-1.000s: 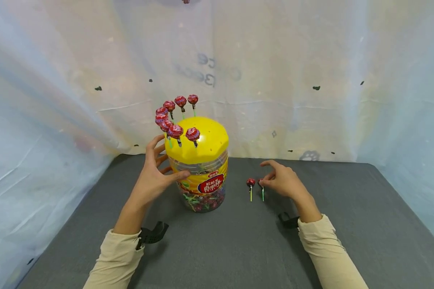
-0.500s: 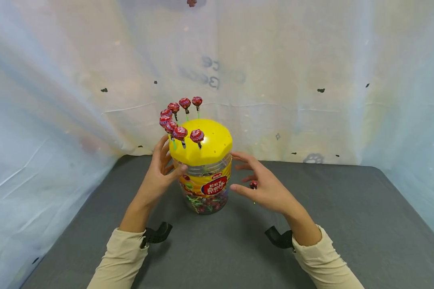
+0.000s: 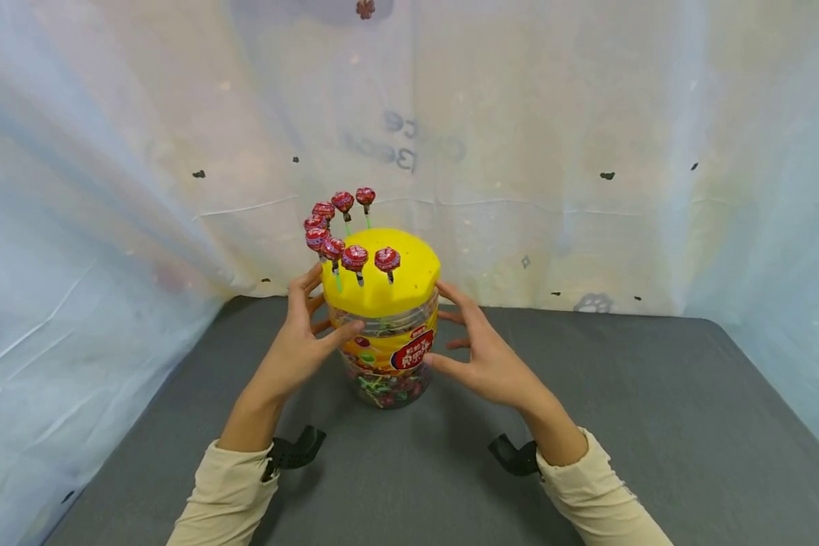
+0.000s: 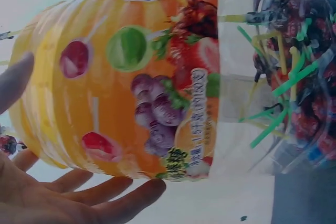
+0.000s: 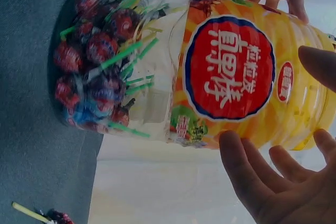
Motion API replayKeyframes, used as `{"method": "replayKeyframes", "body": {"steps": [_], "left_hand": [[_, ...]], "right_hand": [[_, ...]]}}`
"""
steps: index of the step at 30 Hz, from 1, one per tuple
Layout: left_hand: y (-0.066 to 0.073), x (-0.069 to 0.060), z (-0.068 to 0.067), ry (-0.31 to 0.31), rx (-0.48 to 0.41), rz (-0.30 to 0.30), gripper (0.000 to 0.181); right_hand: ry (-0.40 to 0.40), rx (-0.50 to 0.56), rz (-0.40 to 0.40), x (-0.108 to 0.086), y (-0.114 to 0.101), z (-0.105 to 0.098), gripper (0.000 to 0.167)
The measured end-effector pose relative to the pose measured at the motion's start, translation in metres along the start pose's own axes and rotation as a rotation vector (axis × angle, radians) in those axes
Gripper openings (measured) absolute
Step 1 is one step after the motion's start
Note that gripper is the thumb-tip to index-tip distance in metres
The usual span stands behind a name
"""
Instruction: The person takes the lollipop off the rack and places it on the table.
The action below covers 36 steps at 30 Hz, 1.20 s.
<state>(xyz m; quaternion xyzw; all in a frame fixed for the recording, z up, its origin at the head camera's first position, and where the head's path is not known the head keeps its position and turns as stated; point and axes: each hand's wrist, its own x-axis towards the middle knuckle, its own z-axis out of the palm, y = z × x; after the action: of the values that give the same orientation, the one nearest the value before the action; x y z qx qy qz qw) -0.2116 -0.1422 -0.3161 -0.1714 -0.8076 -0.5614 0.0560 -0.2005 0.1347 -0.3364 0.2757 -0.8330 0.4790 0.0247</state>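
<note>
A clear candy jar (image 3: 382,353) with a fruit-printed label stands upright on the table, under a yellow lid (image 3: 406,262). Red-wrapped lollipops (image 3: 354,258) stick up from the lid in an arc along its left side. My left hand (image 3: 290,353) holds the jar's left side below the lid, thumb in front and fingers behind. From the right, my right hand (image 3: 494,364) holds the jar, its thumb by the red label badge (image 5: 231,66). More lollipops (image 5: 102,48) lie inside the jar's lower part.
The dark grey table (image 3: 628,425) extends to both sides and the front. In the right wrist view a loose lollipop (image 5: 59,217) lies on it near the jar. A pale printed curtain (image 3: 532,114) hangs behind.
My right hand has left the loose lollipops at the right and come to the jar. The jar has turned, its label badge and the lid's front lollipops shifting right.
</note>
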Motion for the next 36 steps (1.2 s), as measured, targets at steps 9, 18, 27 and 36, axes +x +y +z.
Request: {"method": "replayKeyframes", "body": {"steps": [9,18,27,36], "left_hand": [[0.006,-0.002,0.001,0.072,0.059,0.079,0.081],[-0.008,0.003,0.005,0.135,0.06,0.159,0.09],[-0.014,0.005,0.01,0.149,-0.006,0.149,0.099],[-0.01,0.002,0.013,0.189,0.005,0.103,0.097]], "right_hand": [[0.031,0.013,-0.011,0.017,0.005,-0.003,0.099],[-0.005,-0.004,0.033,0.025,0.001,-0.017,0.092],[-0.008,0.029,0.092,0.037,-0.009,-0.021,0.083],[0.13,-0.068,-0.024,0.029,-0.021,-0.032,0.071]]}}
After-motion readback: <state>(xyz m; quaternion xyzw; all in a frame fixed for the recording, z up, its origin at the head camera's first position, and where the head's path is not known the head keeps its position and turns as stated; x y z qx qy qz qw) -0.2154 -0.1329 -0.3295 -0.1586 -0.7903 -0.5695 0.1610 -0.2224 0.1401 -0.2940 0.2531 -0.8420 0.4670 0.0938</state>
